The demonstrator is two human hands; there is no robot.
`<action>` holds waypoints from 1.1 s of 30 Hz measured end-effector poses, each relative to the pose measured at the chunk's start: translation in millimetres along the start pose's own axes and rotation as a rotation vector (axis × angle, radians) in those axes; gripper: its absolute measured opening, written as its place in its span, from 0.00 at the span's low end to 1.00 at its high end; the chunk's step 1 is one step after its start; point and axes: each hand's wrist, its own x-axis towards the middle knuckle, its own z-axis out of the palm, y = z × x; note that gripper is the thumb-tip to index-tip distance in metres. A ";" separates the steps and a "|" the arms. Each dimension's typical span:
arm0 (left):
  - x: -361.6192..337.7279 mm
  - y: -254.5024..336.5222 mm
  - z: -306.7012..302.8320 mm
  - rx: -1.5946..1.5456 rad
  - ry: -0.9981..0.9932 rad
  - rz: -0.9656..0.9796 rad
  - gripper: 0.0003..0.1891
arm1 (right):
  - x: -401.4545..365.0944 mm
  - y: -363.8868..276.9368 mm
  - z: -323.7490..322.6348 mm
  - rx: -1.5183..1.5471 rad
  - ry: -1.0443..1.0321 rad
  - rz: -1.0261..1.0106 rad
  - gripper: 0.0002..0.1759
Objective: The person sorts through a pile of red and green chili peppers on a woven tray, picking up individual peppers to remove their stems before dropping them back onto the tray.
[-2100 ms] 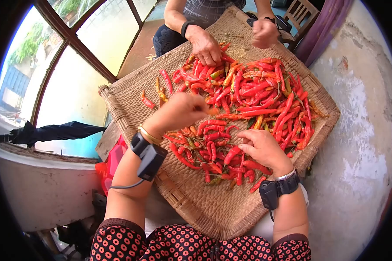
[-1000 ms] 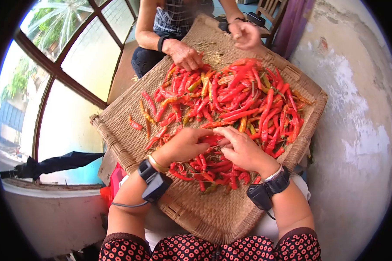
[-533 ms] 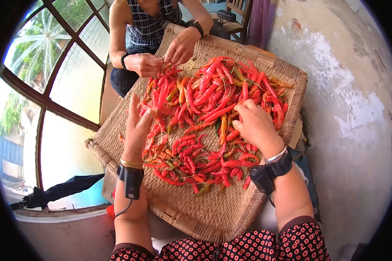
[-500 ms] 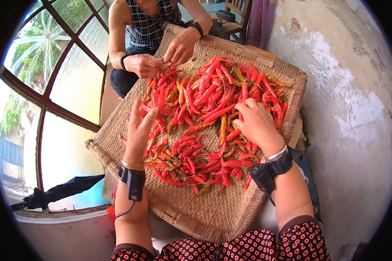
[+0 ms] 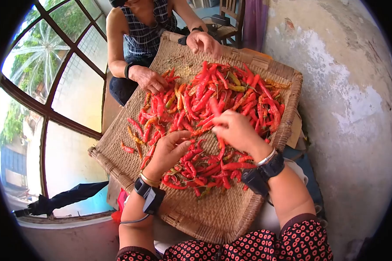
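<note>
A heap of red chili peppers (image 5: 202, 93), with some yellowish and orange ones, lies on a woven tray (image 5: 209, 213). My right hand (image 5: 237, 132) is over the middle of the heap, its fingers closed on a red chili pepper (image 5: 214, 107) that points up and away, smeared by motion. To its left, my left hand (image 5: 170, 151) hovers above the near-left peppers, fingers curved and thumb apart, with nothing visible in it. A smaller cluster of chili peppers (image 5: 204, 169) lies nearer to me, partly hidden by my hands.
Across the tray sits a co-worker, whose one hand (image 5: 149, 79) touches peppers at the heap's far-left side and whose other hand (image 5: 204, 42) is above the far rim. A window (image 5: 76, 104) and a black umbrella (image 5: 67, 198) are on the left. A rough wall (image 5: 335, 108) stands on the right.
My left hand has moved right and nearer to me. My right hand has moved left, now with a chili pepper. The co-worker's hands, together before, have separated.
</note>
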 end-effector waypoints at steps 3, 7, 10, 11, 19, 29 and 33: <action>-0.4 -6.1 4.1 -0.247 -0.091 -0.073 0.17 | -8.1 -8.8 20.4 0.207 -0.118 -0.167 0.14; 0.9 -5.3 12.8 -0.451 -0.168 -0.070 0.16 | -13.7 -16.7 25.9 0.249 -0.278 -0.202 0.21; 1.2 1.3 7.3 -0.430 -0.274 -0.211 0.12 | -11.1 -25.5 13.6 0.423 -0.405 -0.019 0.25; 0.6 4.4 7.2 -0.406 -0.228 -0.282 0.08 | -9.5 -27.1 8.7 0.326 -0.410 0.023 0.25; 15.3 -20.6 -36.3 -1.023 0.361 -0.014 0.12 | -19.3 18.4 -22.1 -0.606 -0.184 0.027 0.12; 4.2 -9.9 -2.2 -0.505 -0.028 -0.172 0.14 | -16.7 32.2 -18.6 -0.553 -0.395 0.117 0.16; 2.1 -11.4 6.8 -0.268 -0.225 -0.116 0.17 | -11.4 32.9 -14.0 -0.524 -0.368 0.097 0.14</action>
